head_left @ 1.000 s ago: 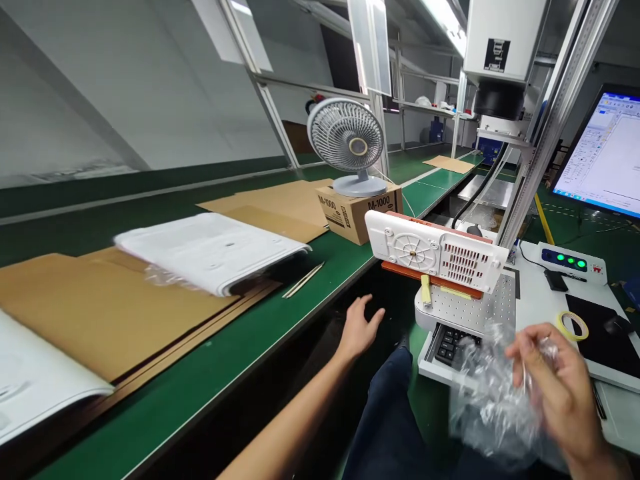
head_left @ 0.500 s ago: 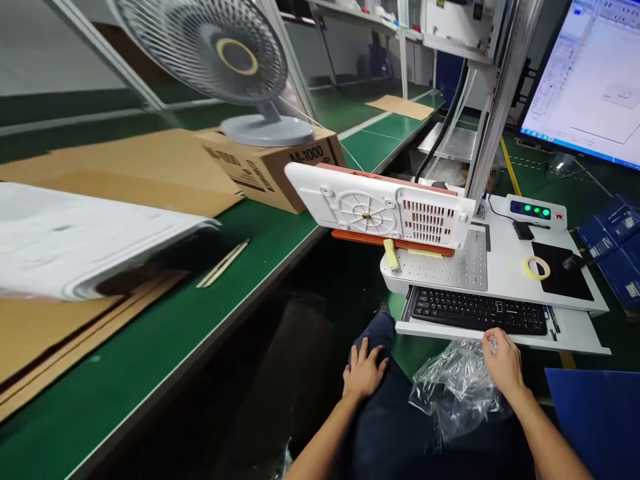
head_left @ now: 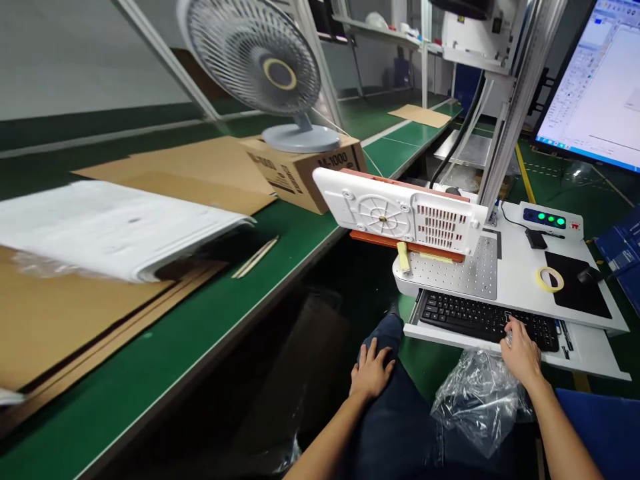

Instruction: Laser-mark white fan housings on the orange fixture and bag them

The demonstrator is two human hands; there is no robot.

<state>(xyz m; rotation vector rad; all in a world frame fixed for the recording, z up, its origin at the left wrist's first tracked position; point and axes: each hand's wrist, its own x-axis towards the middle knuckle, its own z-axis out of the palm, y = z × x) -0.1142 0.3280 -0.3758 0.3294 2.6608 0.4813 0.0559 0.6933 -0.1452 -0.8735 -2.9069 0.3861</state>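
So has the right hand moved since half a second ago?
Yes. The right hand has gone up from the crumpled plastic bag on the lap onto the near edge of the black keyboard.

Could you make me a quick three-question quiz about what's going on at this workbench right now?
1. True or false: the left hand rests on the person's knee.
2. What do the right hand fingers touch: A keyboard, B tape roll, C fan?
3. Fill in: the crumpled clear ____ lies on the lap beneath the right wrist.

Key: 1 true; 2 A; 3 plastic bag.
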